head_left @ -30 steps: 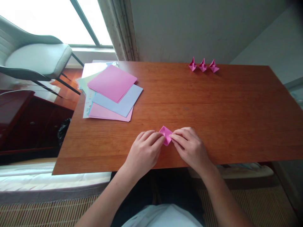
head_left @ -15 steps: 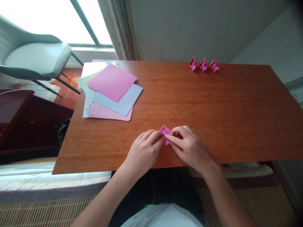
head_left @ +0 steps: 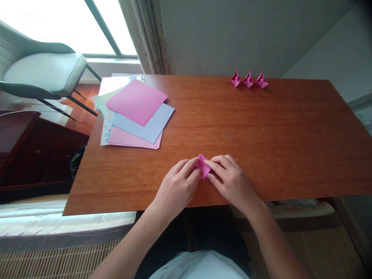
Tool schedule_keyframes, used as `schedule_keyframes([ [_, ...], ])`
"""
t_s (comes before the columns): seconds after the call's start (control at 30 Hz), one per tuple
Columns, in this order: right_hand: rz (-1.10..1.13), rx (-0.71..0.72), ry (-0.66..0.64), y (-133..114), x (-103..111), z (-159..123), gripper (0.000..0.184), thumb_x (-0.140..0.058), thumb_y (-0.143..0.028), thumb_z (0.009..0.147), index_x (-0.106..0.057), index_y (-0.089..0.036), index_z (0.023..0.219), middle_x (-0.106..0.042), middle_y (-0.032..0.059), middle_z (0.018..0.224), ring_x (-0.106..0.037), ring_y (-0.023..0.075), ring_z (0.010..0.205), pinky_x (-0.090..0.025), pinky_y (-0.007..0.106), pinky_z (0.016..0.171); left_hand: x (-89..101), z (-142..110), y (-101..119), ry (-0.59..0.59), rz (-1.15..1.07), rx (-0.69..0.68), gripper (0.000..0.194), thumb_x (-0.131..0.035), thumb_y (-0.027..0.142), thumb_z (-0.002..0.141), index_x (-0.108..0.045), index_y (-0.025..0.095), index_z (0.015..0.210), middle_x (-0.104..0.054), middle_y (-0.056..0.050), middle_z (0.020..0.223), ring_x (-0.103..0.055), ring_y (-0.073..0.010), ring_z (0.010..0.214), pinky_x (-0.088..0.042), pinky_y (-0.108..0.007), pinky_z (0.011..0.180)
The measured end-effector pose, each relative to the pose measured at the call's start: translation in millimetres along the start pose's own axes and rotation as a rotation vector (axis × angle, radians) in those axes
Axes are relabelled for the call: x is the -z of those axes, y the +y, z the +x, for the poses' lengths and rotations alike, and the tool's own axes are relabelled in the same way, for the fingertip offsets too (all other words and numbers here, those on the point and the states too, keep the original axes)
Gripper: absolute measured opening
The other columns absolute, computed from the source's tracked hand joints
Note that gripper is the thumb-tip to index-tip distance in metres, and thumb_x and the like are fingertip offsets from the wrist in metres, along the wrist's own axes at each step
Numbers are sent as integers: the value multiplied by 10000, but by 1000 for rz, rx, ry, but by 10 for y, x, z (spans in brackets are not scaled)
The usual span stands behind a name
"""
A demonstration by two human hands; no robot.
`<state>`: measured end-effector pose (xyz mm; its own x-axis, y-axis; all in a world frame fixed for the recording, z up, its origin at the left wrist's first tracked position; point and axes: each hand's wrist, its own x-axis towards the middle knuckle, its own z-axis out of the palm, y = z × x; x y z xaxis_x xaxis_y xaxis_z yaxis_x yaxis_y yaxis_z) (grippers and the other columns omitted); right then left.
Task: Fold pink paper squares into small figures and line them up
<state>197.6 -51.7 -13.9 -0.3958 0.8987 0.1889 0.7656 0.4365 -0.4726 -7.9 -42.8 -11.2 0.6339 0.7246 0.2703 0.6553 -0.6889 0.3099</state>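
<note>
A small folded piece of pink origami paper (head_left: 204,167) is between my two hands, close to the front edge of the table. My left hand (head_left: 178,182) pinches its left side between thumb and fingers. At its right side, my right hand (head_left: 232,179) has the thumb low and the fingertips on the upper face, gripping the edge. Creases run across the paper's visible face, while its left part is hidden under my left fingers. Three folded pink paper boats (head_left: 248,80) stand in a row at the table's far edge.
On the table's left lie a pink paper stack (head_left: 136,101), a light blue sheet (head_left: 158,120) and paler pink sheets (head_left: 133,139), overlapping other papers. The brown wooden table (head_left: 279,139) spans the view. A pale chair (head_left: 43,73) stands beyond its left end, near the window.
My right fingertips have moved from the paper's middle toward its right edge, and my right thumb is lower. The paper has turned slightly, showing more of its creased face.
</note>
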Motion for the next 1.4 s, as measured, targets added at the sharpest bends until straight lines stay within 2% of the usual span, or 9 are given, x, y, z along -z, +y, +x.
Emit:
schedule_keyframes([
  [0.33,13,-10,-3,-4,-6,-4,275,-558,-205,991,-671,-197,1242,-648,99,1086,-567,250,983,-532,414,864,-28,-11,-3,23,-3,-15,165,-536,140,986,-677,156,1069,-719,-75,1246,-670,-223,1103,-547,-393,1020],
  [0.5,35,-13,13,-1,-14,-10,253,-547,-216,1002,-683,-212,1215,-653,88,1072,-571,243,973,-531,398,858,-29,-34,6,70,2,6,170,-548,168,988,-687,171,1086,-741,-45,1210,-668,-229,1059,-552,-390,953],
  [0.73,80,-23,33,8,0,-2,201,-548,-219,1006,-709,-208,1126,-671,81,1073,-584,229,980,-531,389,869,-55,-59,37,89,-9,76,184,-561,158,975,-682,181,1112,-729,-52,1250,-653,-241,1057,-535,-398,899],
  [0.9,114,-45,47,33,-9,-8,187,-548,-219,1007,-717,-220,1089,-669,68,1046,-589,218,975,-526,380,872,-66,-21,19,119,-92,146,142,-587,176,965,-686,197,1065,-748,-30,1171,-649,-236,1018,-544,-409,886],
  [1.0,119,-50,56,35,-20,-10,189,-546,-201,1005,-719,-209,1078,-667,69,1034,-588,214,966,-525,377,868,-63,5,19,135,-136,160,134,-576,182,972,-688,194,1044,-745,-47,1129,-650,-227,1000,-558,-396,882],
  [1.1,124,-49,60,32,-25,-13,185,-554,-191,999,-724,-207,1068,-667,68,1030,-588,213,966,-526,375,870,-69,1,36,146,-137,167,147,-569,162,969,-686,180,1057,-718,-79,1195,-647,-229,1042,-561,-388,908],
  [1.27,130,-42,88,36,-39,-21,187,-566,-201,993,-728,-227,1082,-668,75,1097,-597,222,1012,-538,386,894,-78,-42,67,138,-78,172,159,-577,165,963,-684,199,1076,-713,-65,1237,-633,-248,1071,-556,-428,917],
  [1.4,142,-22,99,36,-43,-18,213,-560,-202,996,-720,-259,1124,-691,66,1171,-602,233,1049,-547,417,924,-84,-53,71,146,-86,179,178,-580,153,959,-684,212,1091,-724,-50,1233,-636,-239,1060,-558,-415,917],
])
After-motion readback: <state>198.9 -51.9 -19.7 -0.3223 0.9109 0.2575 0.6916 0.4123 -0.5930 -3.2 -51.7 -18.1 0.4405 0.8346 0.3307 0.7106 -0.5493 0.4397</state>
